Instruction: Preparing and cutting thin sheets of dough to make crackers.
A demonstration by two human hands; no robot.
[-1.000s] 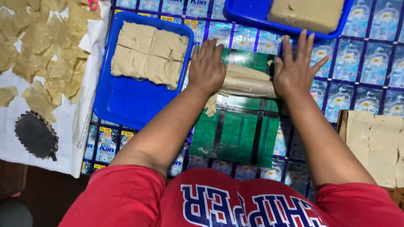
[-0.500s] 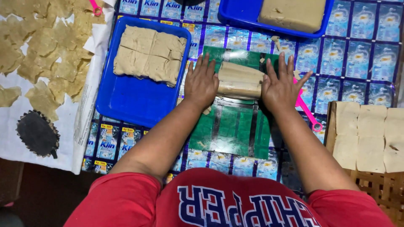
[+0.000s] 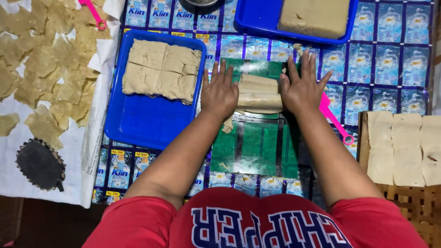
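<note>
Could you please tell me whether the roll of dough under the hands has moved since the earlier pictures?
Yes. The dough roll has travelled away from the person along the green sheet, towards the blue tray at the top, leaving more green bare behind it.

Both forearms extend forward from the torso, roughly parallel, bare to the short red sleeves. Left hand lies palm down, fingers straight and slightly spread, pointing away from the body. Right hand mirrors it: palm down, flat, fingers splayed, thumb angled inward. Wrists near level, 2 hands apart.
</note>
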